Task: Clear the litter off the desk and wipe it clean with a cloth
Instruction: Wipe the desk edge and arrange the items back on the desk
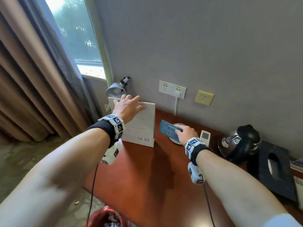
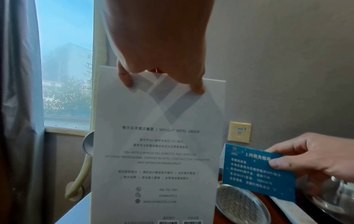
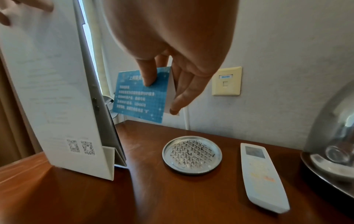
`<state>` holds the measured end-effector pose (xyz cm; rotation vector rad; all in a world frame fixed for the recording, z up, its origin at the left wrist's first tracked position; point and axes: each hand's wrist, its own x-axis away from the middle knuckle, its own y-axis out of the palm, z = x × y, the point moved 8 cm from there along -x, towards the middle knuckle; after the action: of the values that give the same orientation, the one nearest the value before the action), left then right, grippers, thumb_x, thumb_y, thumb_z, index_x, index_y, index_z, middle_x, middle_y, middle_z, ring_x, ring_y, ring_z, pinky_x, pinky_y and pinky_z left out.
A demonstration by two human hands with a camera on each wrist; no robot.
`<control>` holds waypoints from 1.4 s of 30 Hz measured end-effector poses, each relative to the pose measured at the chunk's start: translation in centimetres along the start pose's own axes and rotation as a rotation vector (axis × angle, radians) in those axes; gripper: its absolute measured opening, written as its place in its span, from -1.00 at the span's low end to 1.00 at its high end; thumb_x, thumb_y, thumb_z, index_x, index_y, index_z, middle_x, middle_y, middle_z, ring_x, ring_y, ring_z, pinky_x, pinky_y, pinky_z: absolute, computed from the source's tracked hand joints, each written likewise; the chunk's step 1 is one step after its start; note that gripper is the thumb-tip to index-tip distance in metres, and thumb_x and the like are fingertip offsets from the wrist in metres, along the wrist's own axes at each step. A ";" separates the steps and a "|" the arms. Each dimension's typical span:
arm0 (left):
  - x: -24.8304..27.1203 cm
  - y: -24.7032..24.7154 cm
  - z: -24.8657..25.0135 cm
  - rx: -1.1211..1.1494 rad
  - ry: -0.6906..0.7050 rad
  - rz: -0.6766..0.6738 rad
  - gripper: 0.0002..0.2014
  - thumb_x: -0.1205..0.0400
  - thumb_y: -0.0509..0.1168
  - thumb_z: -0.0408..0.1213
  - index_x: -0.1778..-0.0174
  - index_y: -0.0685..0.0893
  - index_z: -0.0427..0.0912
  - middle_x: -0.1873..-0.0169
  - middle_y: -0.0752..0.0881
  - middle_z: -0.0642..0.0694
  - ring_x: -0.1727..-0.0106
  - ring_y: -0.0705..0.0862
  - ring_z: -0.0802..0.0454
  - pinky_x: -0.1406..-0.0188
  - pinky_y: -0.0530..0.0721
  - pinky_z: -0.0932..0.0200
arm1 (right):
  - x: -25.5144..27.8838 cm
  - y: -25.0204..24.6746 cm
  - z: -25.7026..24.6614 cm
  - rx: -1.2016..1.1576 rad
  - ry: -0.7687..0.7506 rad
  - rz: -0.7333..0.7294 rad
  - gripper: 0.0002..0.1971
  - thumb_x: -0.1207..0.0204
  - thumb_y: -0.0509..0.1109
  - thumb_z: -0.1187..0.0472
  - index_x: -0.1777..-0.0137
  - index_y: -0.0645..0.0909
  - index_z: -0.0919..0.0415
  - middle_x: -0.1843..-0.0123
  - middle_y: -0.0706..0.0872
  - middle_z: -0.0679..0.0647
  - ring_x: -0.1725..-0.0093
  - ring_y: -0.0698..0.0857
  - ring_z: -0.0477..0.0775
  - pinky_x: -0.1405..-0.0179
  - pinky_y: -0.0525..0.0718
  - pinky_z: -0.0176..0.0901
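At the back of the desk, toward 11 o'clock from the person, the left hand pinches the top edge of the tall white table sign, thumb in front and fingers curled over the back, probably to lift it off the wood so a cloth can pass beneath; its folded foot looks to be touching the surface or barely off it. At about 1 o'clock the right hand pinches a blue folded card between thumb and fingers, holding it in the air above the round metal ashtray, apparently for the same reason. Counted: one sign, one card, one ashtray, one white remote just to its right, one steel kettle at 2 o'clock, one black tissue box past it. Down at 6 o'clock sits one bin with a red liner, likely for the litter. No cloth shows in any view, so wiping looks still ahead.
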<state>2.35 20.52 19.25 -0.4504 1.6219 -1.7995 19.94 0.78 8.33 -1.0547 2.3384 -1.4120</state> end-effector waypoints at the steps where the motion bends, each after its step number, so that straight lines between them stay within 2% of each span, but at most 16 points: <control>1: -1.2 0.0 -0.2 0.003 0.007 -0.001 -0.60 -0.70 0.12 0.25 -0.23 0.54 0.03 -0.17 0.62 -0.18 -0.31 0.46 -0.18 -0.19 0.40 -0.23 | -0.9 -0.1 -0.4 -0.011 -0.001 0.004 -0.70 -0.66 0.24 0.07 -0.31 0.69 -0.07 -0.22 0.76 0.07 -0.18 0.69 0.22 -0.12 0.58 -0.13; 6: -5.6 0.3 -1.2 0.014 0.037 -0.020 -0.61 -0.69 0.12 0.26 -0.18 0.55 0.04 -0.12 0.60 -0.18 -0.31 0.44 -0.17 -0.17 0.37 -0.20 | -4.0 -0.2 -1.1 -0.012 0.053 -0.009 -0.69 -0.63 0.23 0.03 -0.31 0.66 -0.16 -0.20 0.77 0.06 -0.15 0.70 0.24 -0.13 0.65 -0.05; 13: -11.4 0.2 -1.8 0.037 0.098 -0.014 -0.60 -0.68 0.13 0.27 -0.24 0.56 0.08 -0.10 0.59 -0.16 -0.31 0.44 -0.17 -0.17 0.40 -0.20 | -7.5 -1.0 -1.0 -0.007 0.094 0.028 -0.67 -0.64 0.21 0.04 -0.32 0.67 -0.13 -0.15 0.78 0.09 -0.09 0.72 0.21 0.01 0.61 -0.10; 18: -14.2 0.6 -0.8 0.072 0.160 -0.031 -0.61 -0.68 0.16 0.24 -0.27 0.57 0.09 -0.15 0.61 -0.17 -0.34 0.43 -0.18 -0.20 0.37 -0.22 | -8.6 -1.0 -0.4 -0.015 0.131 0.063 -0.72 -0.65 0.20 0.07 -0.22 0.70 -0.08 -0.05 0.77 0.15 0.00 0.69 0.24 0.05 0.63 -0.06; 21: -14.9 1.5 -0.5 0.093 0.169 -0.059 -0.61 -0.68 0.16 0.24 -0.26 0.57 0.09 -0.14 0.61 -0.17 -0.35 0.43 -0.17 -0.20 0.35 -0.21 | -8.8 -0.8 0.1 0.009 0.147 0.076 -0.73 -0.67 0.18 0.07 -0.20 0.70 -0.09 -0.03 0.77 0.11 0.13 0.63 0.15 0.18 0.53 -0.15; 23: -15.1 2.0 -0.3 0.107 0.172 -0.058 -0.62 -0.67 0.17 0.25 -0.24 0.57 0.11 -0.15 0.62 -0.16 -0.35 0.44 -0.16 -0.18 0.34 -0.19 | -8.9 -0.8 0.3 0.026 0.160 0.085 -0.72 -0.69 0.17 0.04 -0.23 0.69 -0.09 -0.03 0.76 0.09 0.16 0.60 0.12 0.19 0.50 -0.17; 26: -15.4 2.4 0.1 0.095 0.183 -0.053 -0.61 -0.68 0.15 0.25 -0.28 0.56 0.10 -0.17 0.61 -0.16 -0.34 0.43 -0.16 -0.20 0.33 -0.18 | -8.6 -0.7 0.5 0.038 0.180 0.095 -0.70 -0.72 0.16 0.02 -0.30 0.66 -0.14 -0.07 0.76 0.09 0.09 0.66 0.14 0.16 0.54 -0.16; 28: -15.5 2.3 0.2 0.072 0.192 -0.046 -0.59 -0.68 0.13 0.26 -0.31 0.55 0.11 -0.17 0.59 -0.16 -0.34 0.43 -0.15 -0.20 0.34 -0.16 | -8.3 -0.9 0.6 0.025 0.190 0.097 -0.69 -0.72 0.16 0.02 -0.35 0.64 -0.14 -0.13 0.77 0.09 -0.03 0.71 0.16 0.07 0.61 -0.13; 30: -15.6 2.4 0.0 0.053 0.197 -0.047 -0.56 -0.68 0.12 0.27 -0.34 0.55 0.10 -0.19 0.57 -0.16 -0.35 0.43 -0.15 -0.19 0.35 -0.15 | -8.2 -0.9 0.6 0.015 0.190 0.103 -0.69 -0.72 0.16 0.01 -0.37 0.63 -0.14 -0.14 0.77 0.08 -0.07 0.72 0.16 0.00 0.66 -0.09; 37: -14.9 1.8 -0.4 0.047 0.186 -0.028 -0.53 -0.65 0.17 0.29 -0.34 0.55 0.09 -0.27 0.57 -0.16 -0.38 0.41 -0.16 -0.24 0.43 -0.20 | -7.5 -0.8 0.6 0.000 0.188 0.116 -0.68 -0.73 0.17 0.00 -0.41 0.59 -0.14 -0.17 0.76 0.07 -0.04 0.72 0.13 0.04 0.70 -0.10; 42: -13.9 1.4 -0.6 0.043 0.176 -0.008 -0.51 -0.65 0.19 0.28 -0.39 0.54 0.09 -0.34 0.55 -0.15 -0.44 0.39 -0.16 -0.30 0.41 -0.22 | -6.7 -0.5 0.3 0.004 0.172 0.108 -0.67 -0.73 0.16 -0.01 -0.42 0.58 -0.12 -0.16 0.75 0.05 0.10 0.64 0.02 0.17 0.65 -0.18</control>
<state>12.35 30.29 20.19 -0.2859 1.6965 -1.9224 25.16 4.89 7.42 -0.8213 2.4673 -1.5207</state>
